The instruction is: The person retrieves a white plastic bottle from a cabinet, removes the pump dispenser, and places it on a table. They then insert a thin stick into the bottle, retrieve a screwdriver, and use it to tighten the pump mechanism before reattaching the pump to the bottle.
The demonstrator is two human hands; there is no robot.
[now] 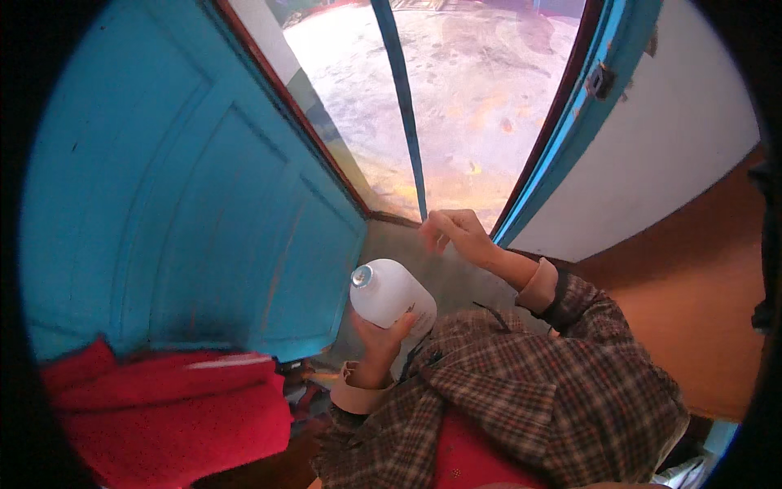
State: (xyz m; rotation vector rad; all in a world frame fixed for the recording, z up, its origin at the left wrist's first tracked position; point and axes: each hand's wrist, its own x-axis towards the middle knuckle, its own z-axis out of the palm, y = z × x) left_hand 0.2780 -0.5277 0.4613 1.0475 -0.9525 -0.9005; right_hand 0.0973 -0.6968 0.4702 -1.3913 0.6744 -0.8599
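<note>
A white plastic bottle (389,293) is tilted toward the door side, with a shiny silvery top on its neck. My left hand (380,334) is wrapped round its lower side. Farther forward and to the right, my right hand (458,232) is raised apart from the bottle, near the foot of the doorway. Its fingers are bent inward and slightly blurred; what they hold, if anything, cannot be made out. Both arms wear a brown checked sleeve (599,326) with a turned-back cuff.
A blue panelled door (204,204) stands on the left, a blue door frame (562,147) with a metal latch (600,81) on the right. Bright ground (489,98) lies outside. Red cloth (171,416) is at lower left. A brown wooden surface (692,301) is at right.
</note>
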